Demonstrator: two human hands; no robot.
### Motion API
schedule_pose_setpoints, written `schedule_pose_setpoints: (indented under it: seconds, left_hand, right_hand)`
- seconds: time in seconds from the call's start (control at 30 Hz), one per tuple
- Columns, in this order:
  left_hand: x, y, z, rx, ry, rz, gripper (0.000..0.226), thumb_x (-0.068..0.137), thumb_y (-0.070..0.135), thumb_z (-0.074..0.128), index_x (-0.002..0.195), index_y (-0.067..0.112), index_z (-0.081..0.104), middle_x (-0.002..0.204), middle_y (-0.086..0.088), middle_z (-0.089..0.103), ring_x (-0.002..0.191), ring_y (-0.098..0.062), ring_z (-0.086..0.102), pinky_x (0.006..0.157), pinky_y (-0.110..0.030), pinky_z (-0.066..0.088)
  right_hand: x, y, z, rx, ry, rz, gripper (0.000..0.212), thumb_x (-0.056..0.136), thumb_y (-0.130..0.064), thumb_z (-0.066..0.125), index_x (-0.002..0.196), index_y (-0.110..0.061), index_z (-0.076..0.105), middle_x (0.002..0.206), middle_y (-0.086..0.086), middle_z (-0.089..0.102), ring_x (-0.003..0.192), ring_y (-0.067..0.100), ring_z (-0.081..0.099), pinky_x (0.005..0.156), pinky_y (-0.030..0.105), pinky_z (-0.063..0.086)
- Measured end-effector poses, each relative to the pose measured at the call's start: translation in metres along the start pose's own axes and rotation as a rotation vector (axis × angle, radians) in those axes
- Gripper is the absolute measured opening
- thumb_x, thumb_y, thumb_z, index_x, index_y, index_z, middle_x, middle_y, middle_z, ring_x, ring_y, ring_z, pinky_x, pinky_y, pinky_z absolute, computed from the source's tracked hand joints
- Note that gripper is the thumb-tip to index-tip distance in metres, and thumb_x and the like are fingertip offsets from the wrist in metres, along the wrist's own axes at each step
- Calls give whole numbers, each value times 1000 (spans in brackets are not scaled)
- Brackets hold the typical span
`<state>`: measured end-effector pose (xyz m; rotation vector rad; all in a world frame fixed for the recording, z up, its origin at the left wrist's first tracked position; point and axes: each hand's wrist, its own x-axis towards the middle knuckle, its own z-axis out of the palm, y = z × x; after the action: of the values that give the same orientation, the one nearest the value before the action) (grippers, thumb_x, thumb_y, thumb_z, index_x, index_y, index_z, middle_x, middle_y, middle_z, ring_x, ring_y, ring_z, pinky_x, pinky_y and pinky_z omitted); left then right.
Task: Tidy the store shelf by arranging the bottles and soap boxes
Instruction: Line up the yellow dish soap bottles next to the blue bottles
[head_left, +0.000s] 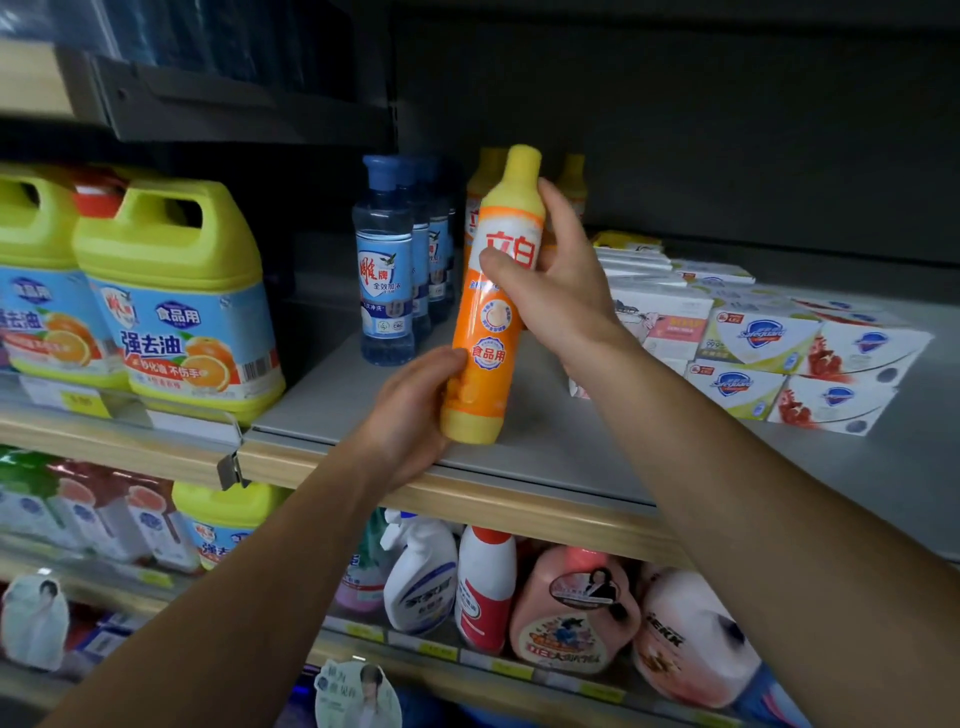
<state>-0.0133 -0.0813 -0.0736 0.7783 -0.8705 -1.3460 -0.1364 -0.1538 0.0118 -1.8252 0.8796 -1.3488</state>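
An orange and yellow dish-soap bottle (493, 306) stands slightly tilted at the front of the grey shelf (545, 452). My left hand (410, 415) grips its base from the left. My right hand (561, 280) wraps its upper part from the right. Behind it stand more yellow-capped bottles (488, 176) and a row of clear blue bottles (387, 265). White soap boxes (763, 353) lie stacked on the shelf to the right.
Large yellow detergent jugs (176, 296) fill the shelf section at the left. A lower shelf holds spray bottles (421, 577) and pink jugs (571, 608). A dark shelf (234, 104) hangs overhead. The wooden shelf edge (519, 509) runs below my hands.
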Motion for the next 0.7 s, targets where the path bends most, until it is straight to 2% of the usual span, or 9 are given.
schedule_pose_setpoints:
  seconds: [0.1, 0.13, 0.2, 0.3, 0.37, 0.47, 0.5, 0.6, 0.7]
  left_hand:
    - [1, -5, 5, 267, 102, 197, 27, 87, 25, 58, 110, 13, 64, 108, -4, 72, 103, -19, 65, 91, -35, 53]
    - [0, -5, 6, 437, 106, 252, 17, 93, 23, 56, 106, 19, 66, 101, 6, 74, 98, -10, 67, 87, -26, 53]
    - [1, -4, 1, 804, 113, 321, 15, 98, 21, 54, 105, 25, 66, 95, 16, 72, 90, 2, 65, 81, -16, 50]
    - [-2, 6, -16, 1265, 197, 298, 27, 95, 29, 57, 121, 26, 62, 114, 10, 68, 97, -4, 62, 88, -24, 46]
    - [-5, 16, -36, 1476, 287, 245, 36, 92, 35, 58, 127, 25, 60, 120, 3, 66, 102, -14, 63, 88, -26, 44]
    - [-14, 26, -60, 1668, 351, 150, 40, 90, 40, 59, 126, 23, 61, 120, -6, 67, 109, -28, 61, 89, -32, 45]
    - [-16, 26, -64, 1708, 343, 140, 38, 90, 40, 58, 123, 22, 63, 118, -7, 67, 107, -29, 61, 88, -33, 46]
    - [-16, 19, -65, 1772, 301, 173, 31, 91, 43, 52, 106, 19, 66, 105, -7, 67, 103, -30, 59, 84, -36, 49]
    - [-14, 17, -64, 1778, 329, 197, 32, 90, 45, 51, 104, 20, 65, 105, -7, 67, 105, -29, 58, 86, -38, 49]
  right_hand:
    - [-10, -5, -2, -108, 8, -155, 79, 86, -34, 71, 148, -48, 24, 113, -27, 52, 90, -20, 56, 72, 16, 51]
    - [-14, -3, -3, -145, 5, -187, 80, 86, -34, 70, 149, -47, 22, 116, -26, 52, 90, -19, 56, 74, 17, 52]
    - [-20, 2, -2, -213, -3, -225, 82, 88, -33, 70, 151, -45, 18, 125, -19, 55, 96, -8, 59, 79, 22, 55]
    - [-23, 10, 0, -200, 6, -226, 83, 90, -31, 68, 152, -43, 16, 134, -12, 56, 106, 2, 61, 87, 29, 56]
    - [-24, 14, 1, -162, 26, -225, 82, 90, -32, 67, 151, -44, 14, 136, -12, 56, 107, 2, 61, 87, 28, 56]
    - [-32, 27, 7, -165, 8, -172, 79, 90, -36, 66, 150, -41, 15, 132, -14, 53, 100, -6, 58, 78, 7, 48]
    - [-38, 34, 8, -197, -25, -118, 76, 89, -38, 66, 149, -38, 18, 129, -15, 54, 98, -7, 57, 78, 7, 46]
    - [-59, 62, 10, -351, -104, 12, 70, 84, -37, 69, 142, -30, 30, 129, -6, 58, 102, 10, 59, 84, 27, 46]
    - [-67, 76, 13, -442, -123, 22, 65, 84, -34, 71, 136, -26, 34, 128, 0, 59, 99, 13, 58, 80, 24, 41]
